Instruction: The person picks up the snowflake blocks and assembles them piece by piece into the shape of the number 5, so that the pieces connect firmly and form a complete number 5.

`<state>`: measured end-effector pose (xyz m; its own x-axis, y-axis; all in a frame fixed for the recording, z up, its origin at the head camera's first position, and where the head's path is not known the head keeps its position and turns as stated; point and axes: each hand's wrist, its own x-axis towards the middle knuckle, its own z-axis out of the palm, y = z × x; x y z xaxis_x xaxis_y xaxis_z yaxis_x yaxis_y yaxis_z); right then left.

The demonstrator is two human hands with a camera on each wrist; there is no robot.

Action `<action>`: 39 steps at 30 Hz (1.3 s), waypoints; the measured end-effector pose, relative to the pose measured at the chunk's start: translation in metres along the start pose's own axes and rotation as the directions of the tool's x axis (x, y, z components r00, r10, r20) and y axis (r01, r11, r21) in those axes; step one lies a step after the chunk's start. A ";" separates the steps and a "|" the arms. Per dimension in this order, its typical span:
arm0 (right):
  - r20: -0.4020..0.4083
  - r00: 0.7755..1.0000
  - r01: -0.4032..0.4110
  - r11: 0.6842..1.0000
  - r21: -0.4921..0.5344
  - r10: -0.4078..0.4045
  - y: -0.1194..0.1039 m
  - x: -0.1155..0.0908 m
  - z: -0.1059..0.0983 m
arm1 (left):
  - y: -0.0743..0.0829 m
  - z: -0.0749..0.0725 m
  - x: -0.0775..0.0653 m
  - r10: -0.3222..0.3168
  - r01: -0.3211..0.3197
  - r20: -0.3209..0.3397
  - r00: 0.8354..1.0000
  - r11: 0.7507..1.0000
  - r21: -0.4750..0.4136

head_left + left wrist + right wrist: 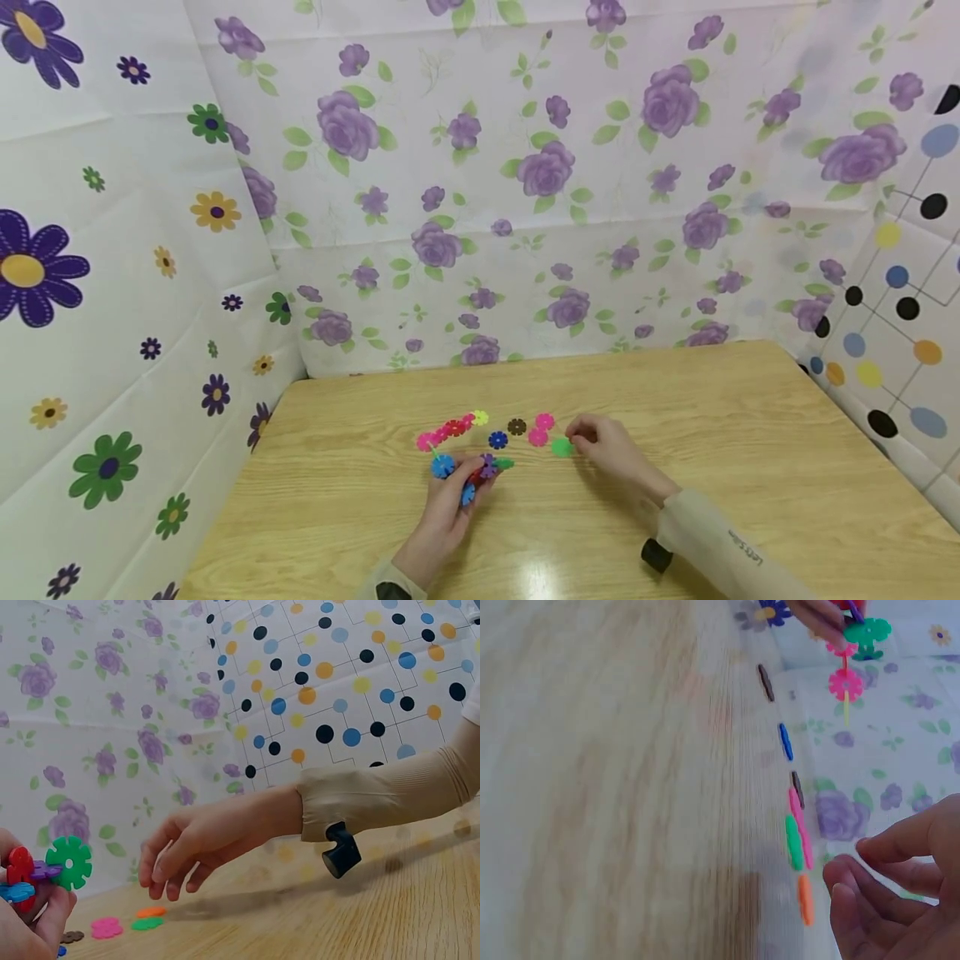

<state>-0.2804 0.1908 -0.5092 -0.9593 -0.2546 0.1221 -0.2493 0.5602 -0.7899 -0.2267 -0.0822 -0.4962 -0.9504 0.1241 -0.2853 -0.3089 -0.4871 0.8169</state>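
Landmark: loose green disc [562,447], flat on the wood table [600,533]. We place the rest from it.
Left hand [450,500]: left of the landmark and nearer the wearer. Fingers curled, thumb and fingers pinching the snowflake-disc chain [442,465].
Chain: left of the landmark. Head gives us the purple disc [487,465] plus a pink-and-red run ending in a yellow disc [480,417]. Looks like one piece; we can't verify every joint.
Chain, left wrist: red disc [21,877] at the fingers, held green disc [69,863] nearly face-on, centre hole and slotted rim clear. Head has that one only at a slant.
Right hand [611,450]: just right of the landmark. Fingers loosely bent, small gap between two tips in right wrist, nothing held.
Contact check: head overlaps the fingertips with the landmark's edge; left wrist shows them above it, apart.
Orange disc [151,911]: just beside the landmark. Both wrist views catch it; we can't see it in head.
Pink discs [537,437]: pair, just left of the landmark. Right wrist has them edge-on.
Brown disc [517,427], blue disc [498,439]: further left, in that order.
Second dark disc [765,682]: past the blue one from the landmark; we make it out only in right wrist.
Beige sleeve [727,546]: right of the landmark, nearer the wearer. Lettering shows only in head.
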 end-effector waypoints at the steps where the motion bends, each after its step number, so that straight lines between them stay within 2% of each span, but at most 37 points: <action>1: -0.016 1.000 -0.015 1.000 -0.018 0.015 0.002 0.001 -0.001 | 0.000 0.000 0.000 -0.002 0.002 0.004 1.000 1.000 -0.001; 7: -0.085 0.993 -0.090 0.987 -0.134 0.079 0.008 0.005 -0.005 | -0.001 0.001 -0.001 -0.016 0.016 0.019 1.000 1.000 -0.017; 14: -0.043 0.992 -0.126 0.967 -0.220 0.119 0.014 0.015 -0.004 | -0.003 0.004 -0.003 -0.031 0.033 0.046 0.998 0.999 -0.037; 26: -0.042 0.989 -0.150 0.942 -0.300 0.144 0.017 0.023 0.002 | -0.005 0.007 -0.003 -0.044 0.050 0.072 0.996 0.995 -0.084; 32: -0.054 0.979 -0.204 0.952 -0.227 0.197 0.012 0.021 -0.002 | -0.004 0.008 -0.002 -0.075 0.083 0.077 0.994 0.991 -0.104; 39: -0.092 0.979 -0.191 0.975 -0.117 0.181 0.012 0.015 -0.001 | -0.003 0.007 -0.001 -0.073 0.081 0.089 0.993 0.992 -0.096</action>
<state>-0.2975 0.1945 -0.5164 -0.9966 -0.0752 0.0323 -0.0753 0.6871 -0.7227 -0.2248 -0.0746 -0.4952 -0.9249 0.2353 -0.2985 -0.3800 -0.5559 0.7393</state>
